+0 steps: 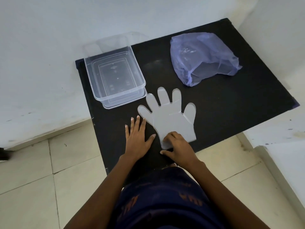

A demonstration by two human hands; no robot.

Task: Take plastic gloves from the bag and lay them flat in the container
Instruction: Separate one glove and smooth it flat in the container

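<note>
A translucent plastic glove (168, 118) lies flat on the black table (231, 104), fingers pointing away from me. My right hand (178, 146) rests on the glove's cuff, fingers curled and pinching its near edge. My left hand (138, 138) lies flat on the table just left of the glove, fingers spread, holding nothing. A clear rectangular container (130, 66) stands at the table's far left, with nothing visible inside. A crumpled blue plastic bag (203, 57) sits at the far right, its mouth facing me.
The container stands on what looks like its clear lid (140, 100). White walls enclose the table at the back and right. The table's near edge is at my waist, with a tiled floor (49, 171) below to the left.
</note>
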